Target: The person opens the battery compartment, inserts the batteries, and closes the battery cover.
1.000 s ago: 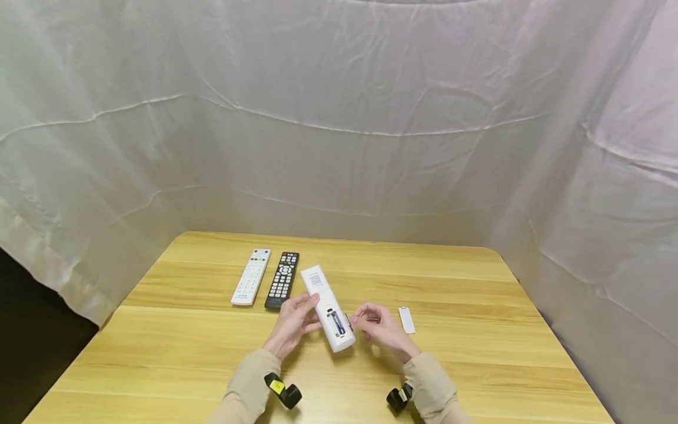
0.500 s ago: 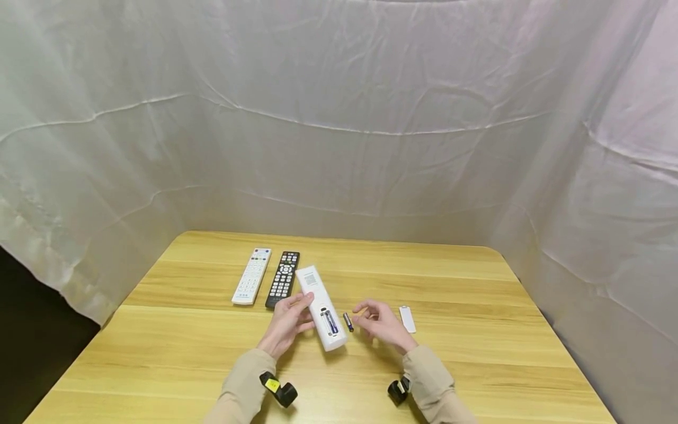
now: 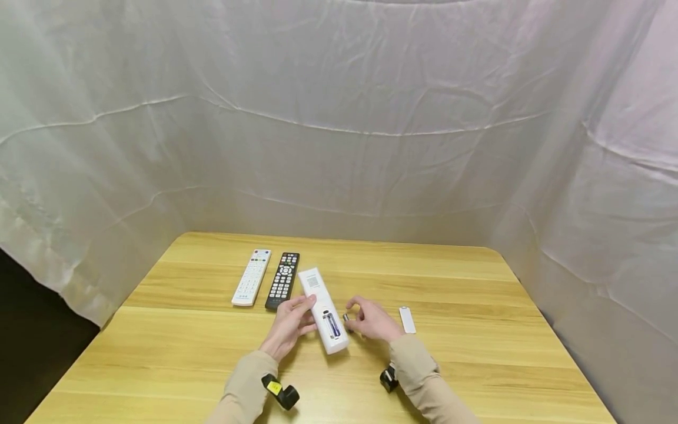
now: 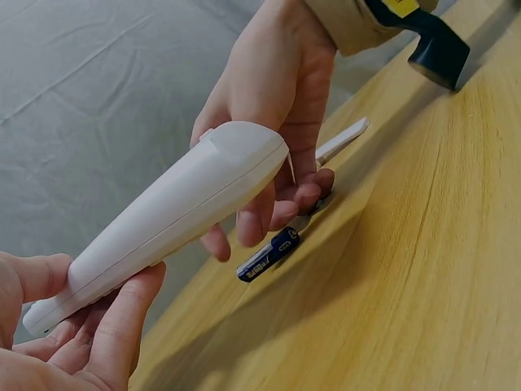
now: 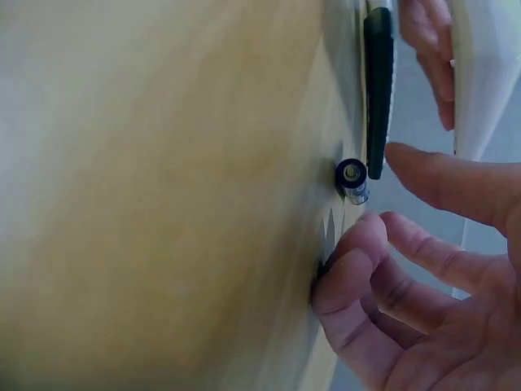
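Note:
My left hand point(image 3: 288, 324) grips a white remote control point(image 3: 313, 294) above the table, its back facing up in the head view. The battery compartment point(image 3: 332, 325) is uncovered, with one battery inside. To the right, a loose blue-and-silver battery point(image 4: 269, 254) lies on the table. My right hand point(image 3: 373, 321) hovers beside that battery, thumb and fingers apart and loosely bent. In the right wrist view a gap shows between the fingers and the battery point(image 5: 352, 181), whose end faces the camera. A small white battery cover point(image 3: 406, 320) lies just beyond the right hand.
A second white remote point(image 3: 251, 277) and a black remote point(image 3: 282, 280) lie side by side on the left of the wooden table point(image 3: 477, 353), buttons up. Pale cloth curtains point(image 3: 344, 147) surround the table at the back and sides.
The white remote in my left hand has shifted slightly left, bringing the loose battery beside it into view. My right hand has since moved left, closer to that battery, partly covering it in the head view.

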Motion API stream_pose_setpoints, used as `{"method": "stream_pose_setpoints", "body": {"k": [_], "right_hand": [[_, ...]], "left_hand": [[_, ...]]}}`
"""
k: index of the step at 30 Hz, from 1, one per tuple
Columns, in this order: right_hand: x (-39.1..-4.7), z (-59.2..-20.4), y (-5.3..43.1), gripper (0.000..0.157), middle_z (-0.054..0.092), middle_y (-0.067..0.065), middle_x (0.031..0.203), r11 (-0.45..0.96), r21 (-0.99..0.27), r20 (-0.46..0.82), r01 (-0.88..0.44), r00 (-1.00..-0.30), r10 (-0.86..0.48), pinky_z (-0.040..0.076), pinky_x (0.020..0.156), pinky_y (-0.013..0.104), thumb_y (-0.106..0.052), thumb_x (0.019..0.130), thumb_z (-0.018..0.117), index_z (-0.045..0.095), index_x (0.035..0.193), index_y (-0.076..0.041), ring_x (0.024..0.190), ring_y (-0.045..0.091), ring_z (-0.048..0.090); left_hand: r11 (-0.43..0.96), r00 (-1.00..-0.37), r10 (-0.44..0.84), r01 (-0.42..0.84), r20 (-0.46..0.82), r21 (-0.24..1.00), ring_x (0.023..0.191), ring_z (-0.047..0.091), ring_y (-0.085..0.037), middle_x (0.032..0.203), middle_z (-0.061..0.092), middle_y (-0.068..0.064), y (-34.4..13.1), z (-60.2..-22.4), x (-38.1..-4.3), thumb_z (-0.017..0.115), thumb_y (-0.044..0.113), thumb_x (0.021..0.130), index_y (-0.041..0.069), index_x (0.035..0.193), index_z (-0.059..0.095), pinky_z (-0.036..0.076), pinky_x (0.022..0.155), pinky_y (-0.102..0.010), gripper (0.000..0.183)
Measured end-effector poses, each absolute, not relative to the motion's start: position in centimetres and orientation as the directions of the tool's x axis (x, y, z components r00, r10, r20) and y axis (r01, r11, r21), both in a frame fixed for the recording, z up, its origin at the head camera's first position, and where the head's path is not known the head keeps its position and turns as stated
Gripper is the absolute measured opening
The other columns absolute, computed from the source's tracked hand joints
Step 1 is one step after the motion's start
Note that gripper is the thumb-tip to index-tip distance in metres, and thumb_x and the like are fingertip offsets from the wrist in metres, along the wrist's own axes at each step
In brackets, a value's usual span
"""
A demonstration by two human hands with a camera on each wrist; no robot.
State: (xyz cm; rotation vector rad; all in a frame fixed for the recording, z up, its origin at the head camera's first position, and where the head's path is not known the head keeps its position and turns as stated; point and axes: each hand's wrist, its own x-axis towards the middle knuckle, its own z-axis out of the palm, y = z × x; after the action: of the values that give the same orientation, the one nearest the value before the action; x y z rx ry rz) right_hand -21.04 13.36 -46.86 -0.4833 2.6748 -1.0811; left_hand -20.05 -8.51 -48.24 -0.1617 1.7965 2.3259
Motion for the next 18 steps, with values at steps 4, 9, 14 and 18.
{"method": "stream_pose_setpoints", "body": {"k": [4, 9, 14, 18], "right_hand": [[-21.44, -46.71, 12.97, 0.040, 0.058, 0.002, 0.073, 0.734, -0.641, -0.112, -0.226, -0.918, -0.381, 0.043, 0.052, 0.024, -0.021, 0.093, 0.072, 0.057, 0.128, -0.008, 0.058, 0.012, 0.053], [-21.83, -46.67, 12.70, 0.035, 0.059, 0.003, 0.075, 0.762, -0.589, -0.116, -0.269, -0.905, -0.409, 0.043, 0.054, 0.025, -0.018, 0.093, 0.071, 0.060, 0.125, -0.009, 0.064, 0.014, 0.053], [-21.85, -46.77, 12.55, 0.025, 0.056, 0.001, 0.075, 0.777, -0.551, -0.115, -0.305, -0.894, -0.432, 0.042, 0.056, 0.024, -0.014, 0.092, 0.071, 0.064, 0.115, -0.011, 0.067, 0.014, 0.050], [-21.62, -46.82, 12.54, 0.019, 0.057, 0.000, 0.075, 0.779, -0.534, -0.103, -0.329, -0.889, -0.446, 0.044, 0.057, 0.025, -0.010, 0.091, 0.070, 0.064, 0.108, -0.009, 0.069, 0.014, 0.051]], "left_hand": [[-0.245, -0.974, 0.100, -0.221, -0.202, 0.944, 0.075, 0.070, -0.010, 0.088, 0.074, -0.001, -8.36, -48.17, -20.05, 0.059, 0.019, 0.101, -0.010, 0.134, 0.051, 0.064, 0.068, -0.023, 0.044], [-0.250, -0.974, 0.102, -0.222, -0.202, 0.942, 0.074, 0.070, -0.009, 0.086, 0.074, 0.001, -8.25, -48.13, -20.06, 0.059, 0.019, 0.101, -0.010, 0.133, 0.051, 0.064, 0.067, -0.023, 0.044], [-0.255, -0.972, 0.106, -0.230, -0.209, 0.939, 0.074, 0.070, -0.010, 0.086, 0.074, 0.000, -8.17, -48.22, -20.08, 0.059, 0.019, 0.101, -0.010, 0.131, 0.052, 0.064, 0.067, -0.023, 0.042], [-0.258, -0.971, 0.113, -0.235, -0.213, 0.937, 0.075, 0.070, -0.010, 0.088, 0.073, 0.000, -8.05, -48.28, -20.08, 0.060, 0.020, 0.101, -0.009, 0.129, 0.053, 0.064, 0.068, -0.024, 0.040]]}}
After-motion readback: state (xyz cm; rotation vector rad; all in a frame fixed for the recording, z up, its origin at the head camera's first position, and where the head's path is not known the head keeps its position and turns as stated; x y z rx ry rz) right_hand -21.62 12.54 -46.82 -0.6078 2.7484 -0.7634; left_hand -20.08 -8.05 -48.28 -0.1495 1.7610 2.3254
